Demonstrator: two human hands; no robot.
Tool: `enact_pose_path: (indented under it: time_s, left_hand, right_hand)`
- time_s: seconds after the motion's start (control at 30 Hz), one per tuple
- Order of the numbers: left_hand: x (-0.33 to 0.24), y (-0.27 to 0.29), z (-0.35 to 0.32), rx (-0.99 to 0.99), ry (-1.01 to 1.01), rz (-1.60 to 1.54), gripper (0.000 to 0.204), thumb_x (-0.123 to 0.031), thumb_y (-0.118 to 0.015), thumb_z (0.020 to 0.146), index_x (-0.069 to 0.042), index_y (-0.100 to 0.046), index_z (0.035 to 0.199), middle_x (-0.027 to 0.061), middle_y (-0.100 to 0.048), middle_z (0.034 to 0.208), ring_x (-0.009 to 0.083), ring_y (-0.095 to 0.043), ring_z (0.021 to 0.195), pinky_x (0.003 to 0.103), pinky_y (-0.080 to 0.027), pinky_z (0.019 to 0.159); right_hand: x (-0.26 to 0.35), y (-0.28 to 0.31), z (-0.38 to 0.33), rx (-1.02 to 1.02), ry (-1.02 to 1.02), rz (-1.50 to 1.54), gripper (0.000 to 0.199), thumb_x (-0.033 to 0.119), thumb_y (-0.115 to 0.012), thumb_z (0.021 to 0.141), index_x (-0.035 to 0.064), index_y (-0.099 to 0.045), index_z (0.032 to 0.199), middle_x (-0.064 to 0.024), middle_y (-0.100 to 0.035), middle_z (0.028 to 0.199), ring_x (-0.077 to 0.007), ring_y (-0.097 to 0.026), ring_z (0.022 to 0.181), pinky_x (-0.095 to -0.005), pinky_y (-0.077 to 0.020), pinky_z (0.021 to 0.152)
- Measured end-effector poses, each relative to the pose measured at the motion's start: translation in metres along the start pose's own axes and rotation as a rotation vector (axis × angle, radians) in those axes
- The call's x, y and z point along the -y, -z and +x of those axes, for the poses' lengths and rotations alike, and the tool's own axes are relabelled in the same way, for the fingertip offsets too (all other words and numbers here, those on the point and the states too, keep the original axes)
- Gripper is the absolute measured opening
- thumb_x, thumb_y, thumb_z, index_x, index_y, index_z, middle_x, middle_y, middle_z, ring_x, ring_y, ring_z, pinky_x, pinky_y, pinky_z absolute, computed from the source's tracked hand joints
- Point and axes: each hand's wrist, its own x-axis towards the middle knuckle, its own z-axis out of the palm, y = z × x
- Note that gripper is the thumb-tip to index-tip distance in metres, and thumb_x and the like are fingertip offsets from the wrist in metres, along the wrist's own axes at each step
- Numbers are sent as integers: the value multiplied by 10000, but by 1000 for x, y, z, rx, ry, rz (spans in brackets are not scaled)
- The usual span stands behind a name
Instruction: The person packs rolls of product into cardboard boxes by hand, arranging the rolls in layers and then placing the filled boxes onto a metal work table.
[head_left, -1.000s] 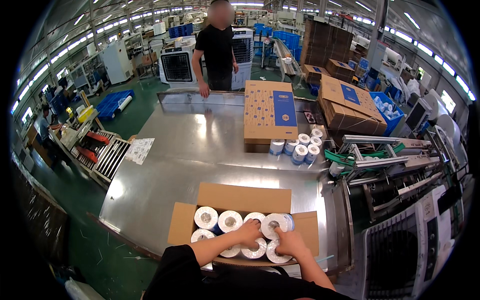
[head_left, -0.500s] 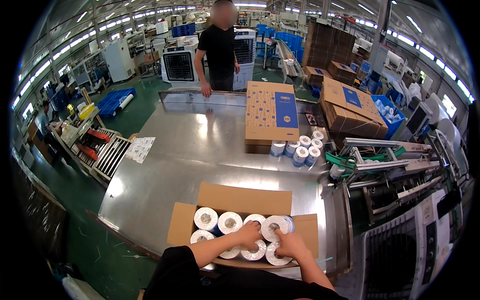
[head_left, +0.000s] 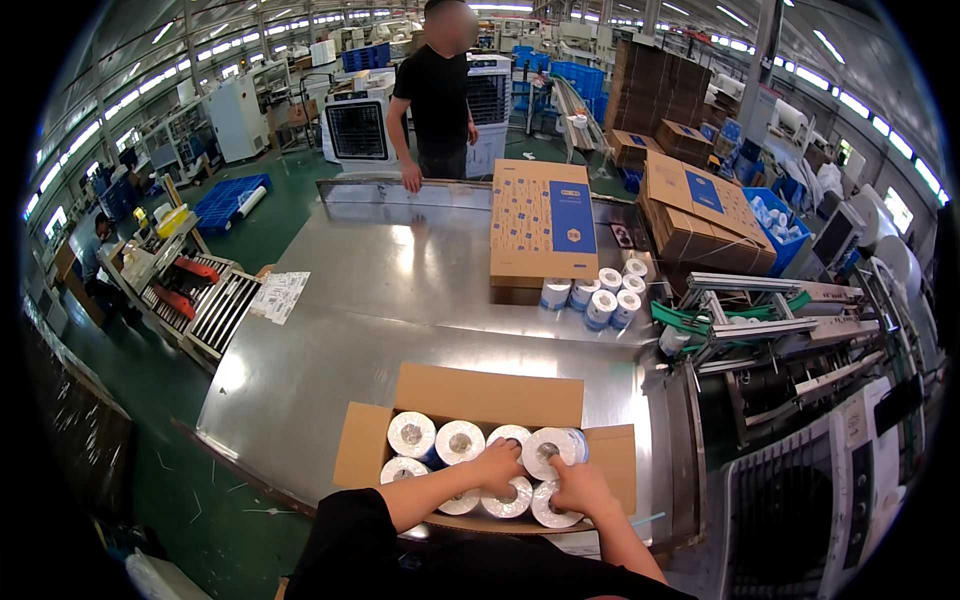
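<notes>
Below me is an open cardboard box (head_left: 490,381), its flaps spread, holding two rows of white paper rolls in clear wrap with blue on their sides. My right hand (head_left: 584,489) grips the far right paper roll (head_left: 545,443), which stands higher than its neighbours, with the thumb near its core. My left hand (head_left: 496,468) is closed, its curled fingers at the core of the adjoining paper roll (head_left: 507,434), close to the raised one. Its fingertips are partly hidden. Other rolls, such as one at the far left (head_left: 411,433), sit upright in the box.
The box stands on a metal table (head_left: 330,350). Farther back are a printed carton (head_left: 541,225) and several upright rolls (head_left: 601,308). A person (head_left: 436,105) stands at the far edge, one hand on it. To the right is a conveyor frame (head_left: 760,315).
My hands and the rolls keep almost the same places. The view has shifted very slightly. The person across the table has turned the head a little.
</notes>
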Motion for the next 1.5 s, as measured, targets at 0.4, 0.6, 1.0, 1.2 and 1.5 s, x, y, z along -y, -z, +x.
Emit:
enact_pose_path:
  time_s: [0.4,0.6,1.0,1.2,1.5]
  left_hand:
    - [-1,3,0,-5,-2,2,439,-390,-641,620,-182,-692,1003,123,-554,993,282,-443,1046,386,-334,891]
    - [0,1,0,-30,-15,1,442,-388,-643,618,-166,-692,997,129,-554,987,287,-447,1033,389,-337,883]
    - [-4,-1,-2,-25,-7,18,439,-384,-649,607,-174,-678,992,139,-554,957,289,-465,1013,388,-340,888]
    - [1,2,0,4,-6,20,453,-381,-646,609,-178,-672,1013,143,-554,960,292,-469,1016,391,-341,891]
    - [-4,5,-2,1,-4,10,465,-385,-642,604,-180,-672,1021,150,-558,972,296,-471,1019,389,-345,886]
  right_hand:
    - [0,1,0,4,-2,-28,568,234,-638,586,110,-524,1128,-174,-635,700,-359,-629,690,-444,-505,642]
    - [0,2,-1,6,1,-19,585,240,-644,581,109,-522,1137,-174,-635,702,-358,-629,693,-444,-502,644]
    - [-7,8,-8,35,-17,126,592,237,-666,573,130,-519,1136,-208,-627,759,-393,-611,752,-469,-491,683]
    - [-1,7,-3,14,-54,79,576,222,-647,576,126,-529,1131,-206,-629,756,-389,-615,748,-463,-495,686]
    - [-3,3,-4,-4,-27,61,563,217,-644,577,114,-532,1119,-199,-629,744,-388,-616,738,-461,-496,689]
